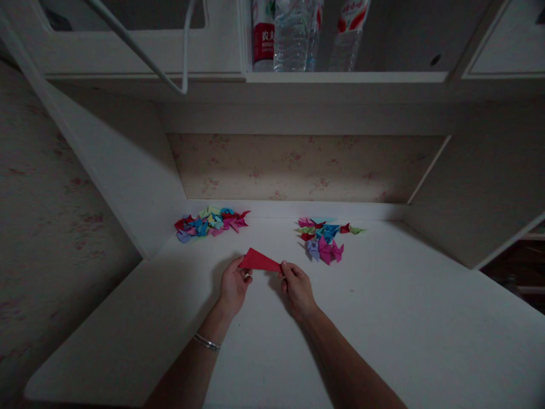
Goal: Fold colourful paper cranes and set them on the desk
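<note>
A piece of folded red paper [259,261] is stretched between my two hands, just above the white desk [264,352]. It is wide at the left and narrows to a point at the right. My left hand [234,283] pinches its wide left end, thumb and fingers closed on the edge. At the narrow right tip, my right hand [297,288] grips the paper between thumb and fingers. Beyond the hands lie two heaps of small folded paper figures in mixed colours: a left heap [208,224] and a right heap [324,238].
A shelf [349,78] with several plastic bottles [292,40] overhangs the back of the desk. A white cable or bar [145,54] hangs at the upper left. Side panels [128,170] enclose the desk left and right, with flowered wallpaper [298,167] behind.
</note>
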Action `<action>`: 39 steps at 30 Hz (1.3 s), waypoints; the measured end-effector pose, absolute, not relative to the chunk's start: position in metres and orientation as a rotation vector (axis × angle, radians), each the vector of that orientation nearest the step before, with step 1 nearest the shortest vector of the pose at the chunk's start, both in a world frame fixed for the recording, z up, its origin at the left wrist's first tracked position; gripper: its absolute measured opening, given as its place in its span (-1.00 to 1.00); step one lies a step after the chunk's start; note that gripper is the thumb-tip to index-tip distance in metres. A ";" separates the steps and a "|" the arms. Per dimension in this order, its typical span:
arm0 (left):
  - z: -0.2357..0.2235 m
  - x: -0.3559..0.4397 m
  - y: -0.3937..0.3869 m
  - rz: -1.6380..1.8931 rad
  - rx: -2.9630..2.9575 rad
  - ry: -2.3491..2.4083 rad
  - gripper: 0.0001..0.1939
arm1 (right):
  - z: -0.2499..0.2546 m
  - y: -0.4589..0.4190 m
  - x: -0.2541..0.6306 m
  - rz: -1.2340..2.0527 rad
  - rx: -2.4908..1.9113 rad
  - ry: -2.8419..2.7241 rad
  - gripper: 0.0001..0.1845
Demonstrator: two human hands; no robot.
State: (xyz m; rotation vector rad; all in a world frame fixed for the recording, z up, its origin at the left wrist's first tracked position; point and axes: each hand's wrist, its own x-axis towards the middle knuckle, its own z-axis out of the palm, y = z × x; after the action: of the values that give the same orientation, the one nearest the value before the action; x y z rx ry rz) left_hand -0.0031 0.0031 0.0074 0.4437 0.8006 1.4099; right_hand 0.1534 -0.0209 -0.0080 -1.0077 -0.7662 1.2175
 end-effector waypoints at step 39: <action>0.003 0.005 -0.003 1.313 1.062 1.023 -0.74 | 0.003 -0.026 0.161 1.102 -1.060 -0.683 -0.54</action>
State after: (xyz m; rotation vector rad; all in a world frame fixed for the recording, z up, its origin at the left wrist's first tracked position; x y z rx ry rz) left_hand 0.0047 -0.0029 0.0025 1.0618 1.0225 1.3127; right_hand 0.1610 -0.0262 0.0025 -1.0602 -0.6827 1.1024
